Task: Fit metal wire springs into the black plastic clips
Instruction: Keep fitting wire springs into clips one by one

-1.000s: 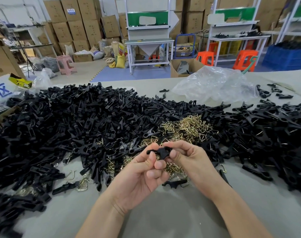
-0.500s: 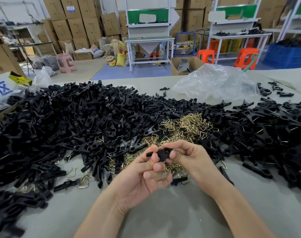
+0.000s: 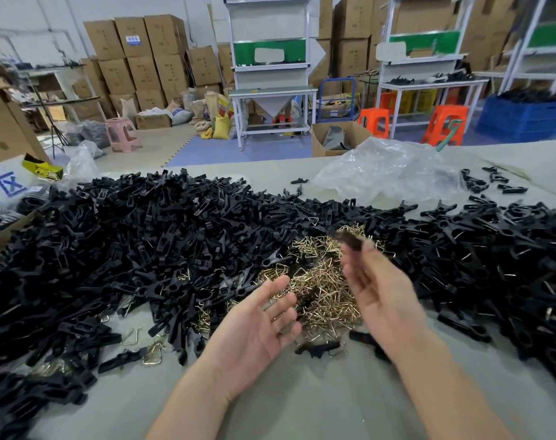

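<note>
Hovering palm-up at the 6 o'clock edge of the wire springs (image 3: pixel 330 281), left hand (image 3: pixel 257 319) spread wide and carrying nothing. Stretching toward 12 o'clock above the same brass heap, right hand (image 3: pixel 384 293) badly blurred, fingers mostly straight, one black clip (image 3: pixel 349 241) at the fingertips; impossible to tell whether pinched or already loose. Judged as the changeover between pieces: one clip apparently done with and bound for the sprung clips (image 3: pixel 492 265) at 3 o'clock, no spring in either hand. Calling next for a fresh start: picking a bare clip from the big black heap (image 3: pixel 127 249) at 9 o'clock, pinching a single spring free of the tangle, then lining up wire and clip seat over the grey table (image 3: pixel 302 408).
</note>
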Demonstrator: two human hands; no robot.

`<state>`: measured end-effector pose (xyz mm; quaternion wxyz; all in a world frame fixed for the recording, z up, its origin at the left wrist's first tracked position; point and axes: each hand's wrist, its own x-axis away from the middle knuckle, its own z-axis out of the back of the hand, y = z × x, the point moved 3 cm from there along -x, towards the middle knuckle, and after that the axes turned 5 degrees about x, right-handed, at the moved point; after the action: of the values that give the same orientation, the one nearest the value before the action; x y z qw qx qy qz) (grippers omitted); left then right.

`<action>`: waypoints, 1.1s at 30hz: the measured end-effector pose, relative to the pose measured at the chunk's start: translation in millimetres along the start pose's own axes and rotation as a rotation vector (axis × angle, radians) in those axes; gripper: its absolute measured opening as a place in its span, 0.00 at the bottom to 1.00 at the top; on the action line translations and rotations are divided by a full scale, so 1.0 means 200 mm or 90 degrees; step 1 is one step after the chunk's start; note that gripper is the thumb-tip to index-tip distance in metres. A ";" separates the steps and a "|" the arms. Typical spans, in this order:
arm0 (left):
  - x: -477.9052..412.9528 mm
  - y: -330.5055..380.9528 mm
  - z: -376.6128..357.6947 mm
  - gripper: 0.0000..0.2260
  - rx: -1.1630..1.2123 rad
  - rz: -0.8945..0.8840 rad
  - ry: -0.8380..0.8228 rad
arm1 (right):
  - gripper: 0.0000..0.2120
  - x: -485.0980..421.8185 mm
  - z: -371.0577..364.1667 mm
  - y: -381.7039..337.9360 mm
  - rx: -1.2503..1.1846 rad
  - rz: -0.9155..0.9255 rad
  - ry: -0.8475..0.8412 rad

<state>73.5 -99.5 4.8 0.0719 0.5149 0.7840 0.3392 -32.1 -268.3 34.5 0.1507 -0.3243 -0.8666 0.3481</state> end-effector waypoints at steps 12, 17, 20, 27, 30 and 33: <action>0.02 -0.01 -0.05 0.19 -0.104 -0.047 0.027 | 0.18 -0.09 -0.10 -0.28 0.002 0.102 -0.001; 0.03 0.01 -0.09 0.11 -0.209 -0.117 0.014 | 0.12 -0.06 -0.12 0.12 0.429 0.130 -0.028; -0.03 0.15 -0.12 0.08 -0.416 -0.264 0.089 | 0.11 -0.06 -0.10 0.17 0.555 0.170 -0.049; -0.46 0.48 -0.05 0.22 -1.193 -0.198 0.321 | 0.12 -0.07 -0.07 0.19 0.594 0.164 -0.052; -0.57 0.49 -0.06 0.24 -1.303 -0.105 0.311 | 0.13 -0.07 -0.06 0.20 0.584 0.163 -0.054; -0.58 0.48 -0.10 0.19 -1.324 -0.171 0.287 | 0.13 -0.07 -0.05 0.20 0.570 0.165 -0.053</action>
<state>190.5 -185.8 50.9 0.3656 0.0361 0.1553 0.9170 2.3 -250.4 12.5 0.1961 -0.3187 -0.5889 0.7164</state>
